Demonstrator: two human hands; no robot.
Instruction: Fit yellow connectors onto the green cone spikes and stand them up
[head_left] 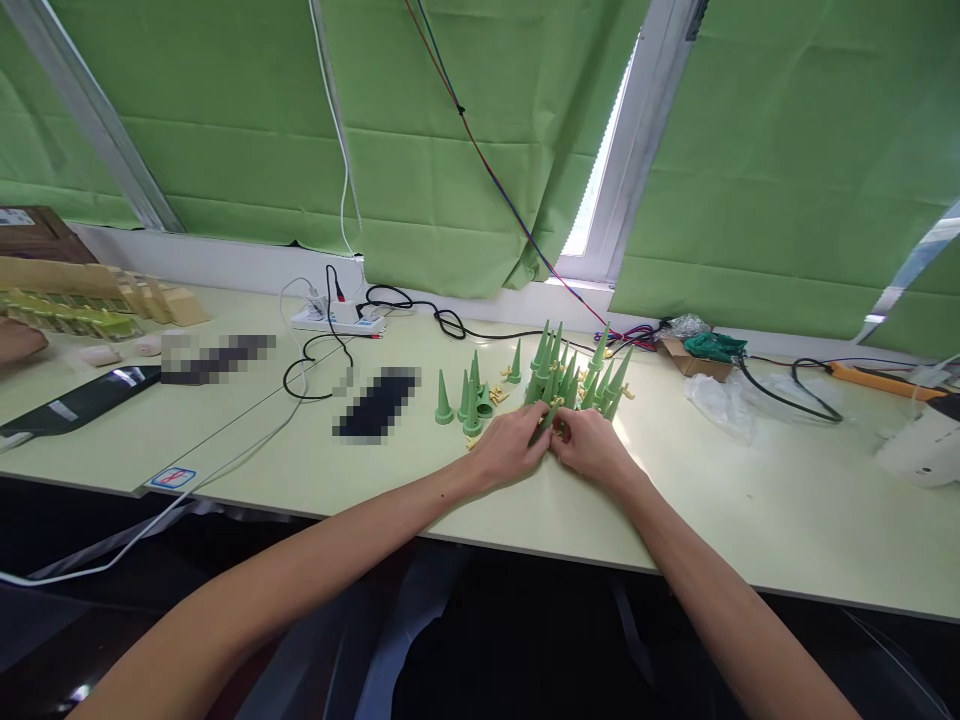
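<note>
Bare forearms (330,545) extend over the table (720,510), converging so that both hands can meet at one cone. Left hand (511,443) pinches this tilted green cone (545,422), seemingly to steady it. Right hand (589,440) curls its fingers close beside; what they grip cannot be told. Just beyond, more cones (553,375) stand crowded, probably for easy reach, near yellow pieces (497,395).

The green cones (442,402) look like smooth, fairly matt plastic. The tabletop (712,510) is smooth with a soft sheen; the window blinds (465,190) are creased, matt cloth. The crumpled bag (721,408) is thin, shiny plastic film, and the small distant box (691,363) is probably matt cardboard.
</note>
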